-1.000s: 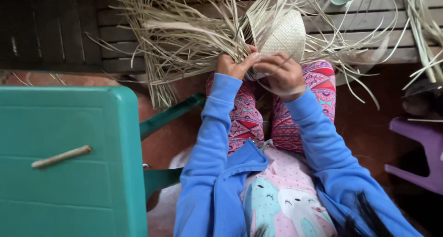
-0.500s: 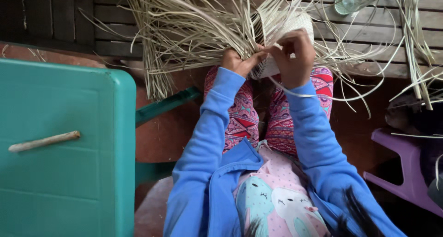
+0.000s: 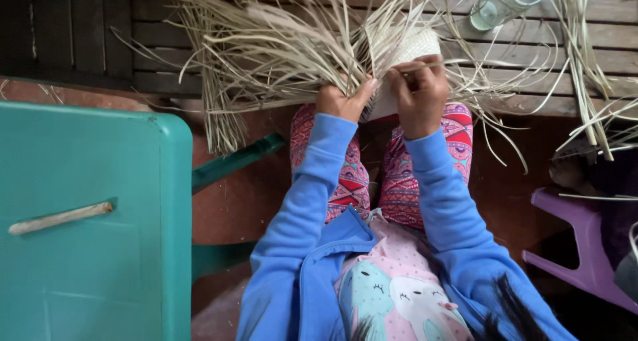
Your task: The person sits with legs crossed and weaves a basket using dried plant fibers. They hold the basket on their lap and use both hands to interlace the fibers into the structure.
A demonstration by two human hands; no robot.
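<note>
Both hands, left hand (image 3: 340, 102) and right hand (image 3: 420, 95), pinch light, springy straw strips (image 3: 266, 55) beside the stiffer woven patch (image 3: 405, 47).

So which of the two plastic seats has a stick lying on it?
The teal one on the left: a pale stick lies across its top. The purple stool on the right has none on the part in view.

no packages, no labels, no signs, no screens anywhere in view

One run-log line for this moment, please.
left hand: grips straw strands | right hand: pinches one strand on woven piece | green table beside
</note>
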